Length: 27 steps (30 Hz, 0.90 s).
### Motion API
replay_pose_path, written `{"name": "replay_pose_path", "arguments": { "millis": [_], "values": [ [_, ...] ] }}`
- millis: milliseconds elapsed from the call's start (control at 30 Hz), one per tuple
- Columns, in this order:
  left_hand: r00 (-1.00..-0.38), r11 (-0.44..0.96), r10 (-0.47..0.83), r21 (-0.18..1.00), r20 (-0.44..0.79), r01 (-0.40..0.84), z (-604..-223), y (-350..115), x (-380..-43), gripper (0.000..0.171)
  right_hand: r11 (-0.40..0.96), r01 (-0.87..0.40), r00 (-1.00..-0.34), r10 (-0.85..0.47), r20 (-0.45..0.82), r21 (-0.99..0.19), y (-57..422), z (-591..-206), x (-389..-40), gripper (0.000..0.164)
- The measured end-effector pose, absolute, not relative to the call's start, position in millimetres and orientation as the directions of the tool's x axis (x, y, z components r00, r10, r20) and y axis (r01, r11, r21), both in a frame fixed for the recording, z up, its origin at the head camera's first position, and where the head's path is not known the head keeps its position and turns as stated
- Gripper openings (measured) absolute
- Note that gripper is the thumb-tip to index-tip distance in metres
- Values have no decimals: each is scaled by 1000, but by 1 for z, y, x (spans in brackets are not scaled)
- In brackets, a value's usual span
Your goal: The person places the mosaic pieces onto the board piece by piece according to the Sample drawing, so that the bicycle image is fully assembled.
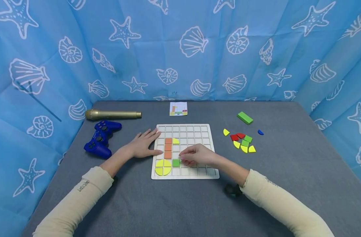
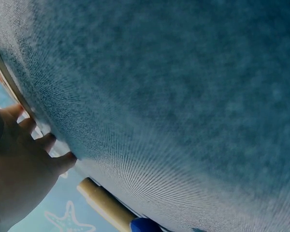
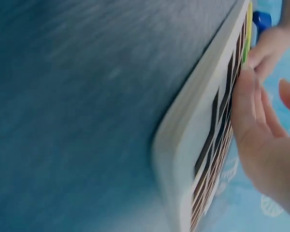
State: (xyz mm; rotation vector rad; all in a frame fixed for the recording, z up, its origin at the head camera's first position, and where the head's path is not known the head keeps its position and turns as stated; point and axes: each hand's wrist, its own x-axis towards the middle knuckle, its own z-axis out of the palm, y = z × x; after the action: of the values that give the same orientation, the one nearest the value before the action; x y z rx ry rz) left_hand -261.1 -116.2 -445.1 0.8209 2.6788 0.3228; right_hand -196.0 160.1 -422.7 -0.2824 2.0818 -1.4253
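Note:
A white gridded board [image 1: 184, 176] lies flat in the middle. The left hand [image 1: 143, 144] rests on its left edge with fingers spread. Over the board's lower middle, the right hand [image 1: 198, 154] touches down beside a flat green square [image 1: 176, 163]. In the right wrist view, the right hand's fingers [image 3: 246, 106] reach along the board, one digit standing apart. Yellow quarter-circles [image 1: 163, 167] form a full disc in the lower left corner. Orange squares [image 1: 168, 147] stand in a column, with a single yellow quarter-circle [image 1: 176, 141] right of the top one.
Loose yellow, red and green pieces [image 1: 245, 143] lie right of the board, near a green block [image 1: 245, 118] and a small blue piece [image 1: 260, 132]. A printed pattern card [image 1: 178, 109] lies behind. At left are a gold microphone [image 1: 113, 114] and a blue game controller [image 1: 100, 140].

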Motion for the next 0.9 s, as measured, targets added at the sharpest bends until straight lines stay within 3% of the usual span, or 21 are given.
{"name": "replay_pose_path", "arguments": {
  "millis": [133, 300, 500, 733, 900],
  "values": [
    [-785, 810, 574, 303, -234, 502, -445, -116, -261, 91, 298, 241, -756, -540, -371, -924, 183, -422, -199, 36],
    [-786, 812, 571, 303, -236, 499, -445, -116, -261, 91, 148, 353, -744, -554, -373, -924, 216, -422, -204, 44],
    [-785, 813, 570, 305, -243, 496, -445, -116, -261, 91, 27, 399, -781, -514, -355, -916, 250, -416, -206, 50],
    [-787, 813, 570, 307, -238, 495, -446, -116, -261, 91, -13, 414, -835, -403, -374, -910, 284, -409, -210, 56],
    [-787, 812, 569, 311, -239, 493, -447, -116, -262, 92, -117, 424, -863, -352, -362, -898, 313, -409, -214, 41]
  ]
}}
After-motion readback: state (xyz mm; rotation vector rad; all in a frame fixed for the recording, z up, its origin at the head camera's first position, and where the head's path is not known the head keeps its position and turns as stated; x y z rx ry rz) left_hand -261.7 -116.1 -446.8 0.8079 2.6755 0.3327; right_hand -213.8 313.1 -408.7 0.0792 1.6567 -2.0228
